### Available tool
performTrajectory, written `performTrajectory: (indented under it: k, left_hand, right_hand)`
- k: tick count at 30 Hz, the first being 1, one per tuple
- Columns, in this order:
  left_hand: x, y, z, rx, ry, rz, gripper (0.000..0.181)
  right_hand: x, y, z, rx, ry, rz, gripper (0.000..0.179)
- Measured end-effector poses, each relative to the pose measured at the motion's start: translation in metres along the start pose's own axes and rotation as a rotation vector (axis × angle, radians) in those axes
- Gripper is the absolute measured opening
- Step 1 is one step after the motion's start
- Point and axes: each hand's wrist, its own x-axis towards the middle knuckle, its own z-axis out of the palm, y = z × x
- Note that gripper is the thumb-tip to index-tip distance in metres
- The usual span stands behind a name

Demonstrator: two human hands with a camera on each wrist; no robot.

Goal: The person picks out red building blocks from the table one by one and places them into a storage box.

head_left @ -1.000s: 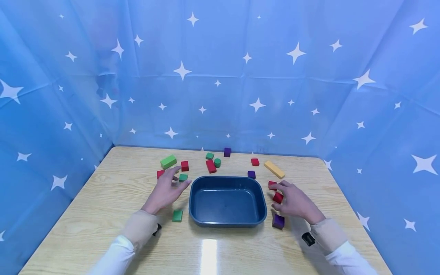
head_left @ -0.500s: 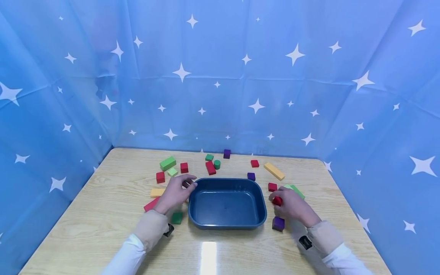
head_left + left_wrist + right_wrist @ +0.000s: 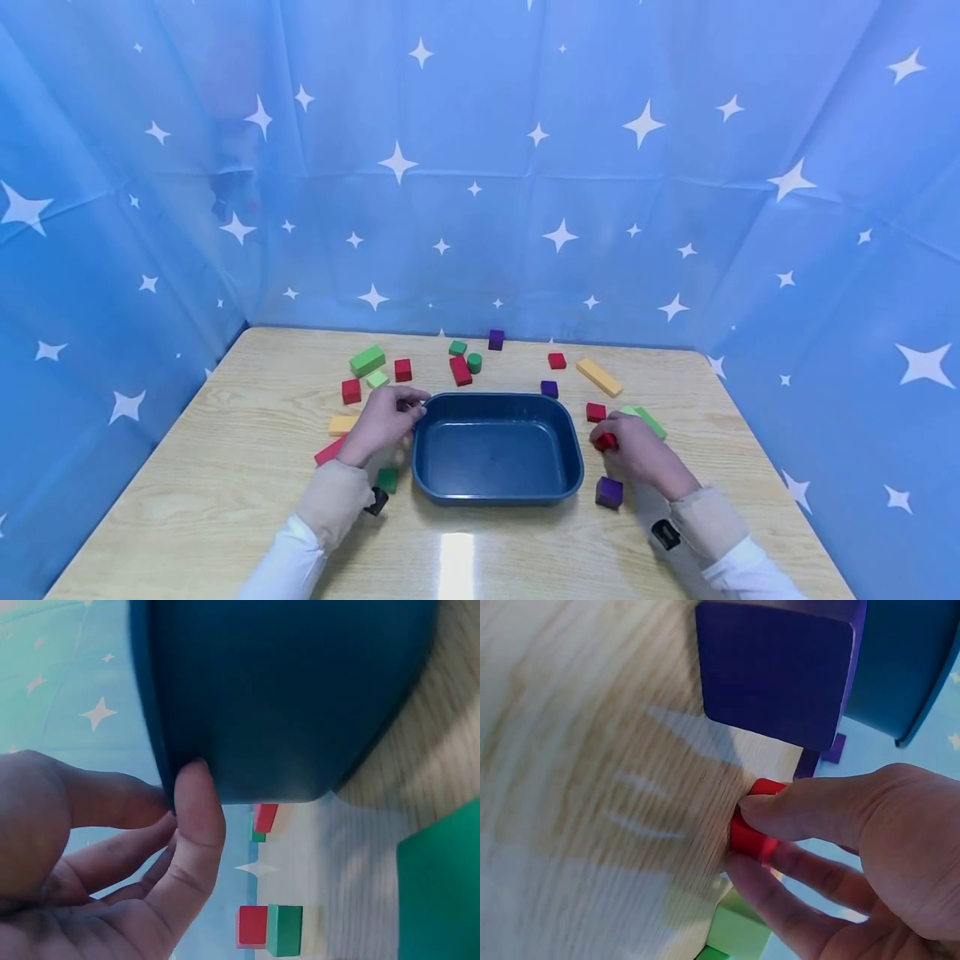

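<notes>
Picking seems underway: left hand (image 3: 383,423) pinching the rim of the tray (image 3: 498,458), right hand (image 3: 640,450) pinching a red block (image 3: 748,835), which likely needs a steady lift next.

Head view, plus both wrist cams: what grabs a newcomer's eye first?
Probably the dark blue tray mid-table, set off by the starry blue backdrop behind. Next, the hands: the left hand pinches the tray's rim at its far left corner, while the right hand pinches a red block right of the tray. Other bright blocks lie scattered left, right and beyond it.
</notes>
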Motion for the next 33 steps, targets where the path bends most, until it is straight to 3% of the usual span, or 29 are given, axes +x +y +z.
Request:
performTrajectory:
  k: [17, 33]
  left_hand:
    - [-0.002, 0.003, 0.000, -0.007, -0.008, -0.015, 0.023]
    - [-0.002, 0.000, -0.003, -0.028, -0.034, 0.004, 0.024]
  right_hand:
    - [-0.004, 0.000, -0.006, 0.058, 0.062, -0.013, 0.021]
    - [0.010, -0.005, -0.028, 0.079, 0.159, -0.097, 0.024]
